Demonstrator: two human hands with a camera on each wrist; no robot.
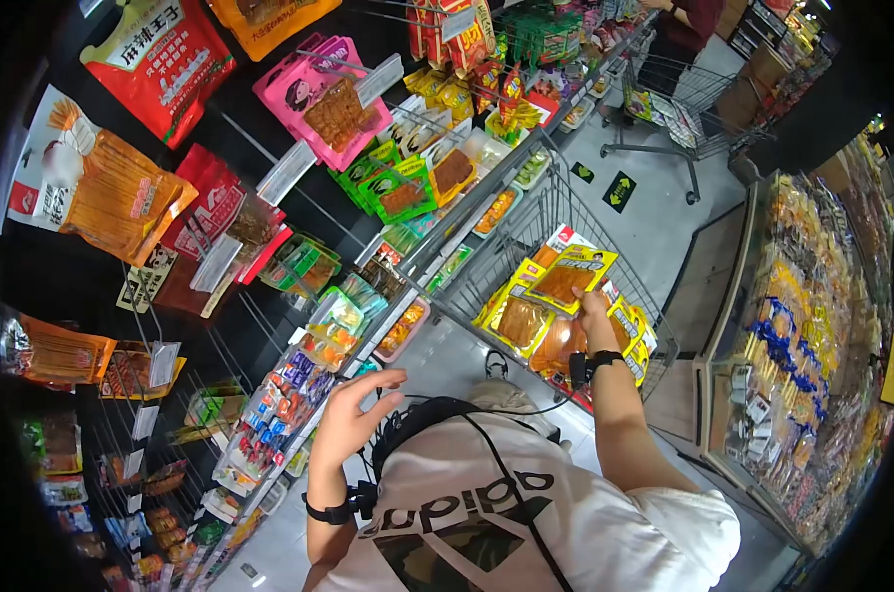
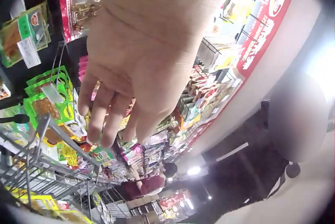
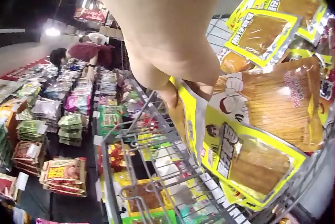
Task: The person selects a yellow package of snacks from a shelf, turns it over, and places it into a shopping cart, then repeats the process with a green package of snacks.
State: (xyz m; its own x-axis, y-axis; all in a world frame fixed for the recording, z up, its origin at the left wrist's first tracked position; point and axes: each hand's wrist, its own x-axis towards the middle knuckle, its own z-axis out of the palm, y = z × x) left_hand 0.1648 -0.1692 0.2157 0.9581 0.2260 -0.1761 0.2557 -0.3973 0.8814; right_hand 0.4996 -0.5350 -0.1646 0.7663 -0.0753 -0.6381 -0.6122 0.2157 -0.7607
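Over the wire cart, my right hand (image 1: 593, 311) pinches the edge of a yellow snack packet (image 1: 571, 276) between thumb and fingers. In the right wrist view, the right hand (image 3: 175, 69) grips the top corner of the yellow packet (image 3: 251, 156), which hangs tilted. Other yellow packets (image 1: 519, 323) and a clear orange packet (image 3: 285, 103) lie in the cart beneath and beside it. My left hand (image 1: 353, 414) is raised before my torso near the shelf, holding nothing, its fingers loosely bent; the left wrist view shows the left hand (image 2: 138, 61) with fingers extended.
Snack racks with hanging packets (image 1: 131, 192) stand on the left, with trays of small goods (image 1: 403, 329) below. The wire cart (image 1: 556, 187) is ahead. At right is a display bin of wrapped snacks (image 1: 792, 345). Another cart (image 1: 664, 118) and a person in dark red (image 1: 694, 25) are farther off.
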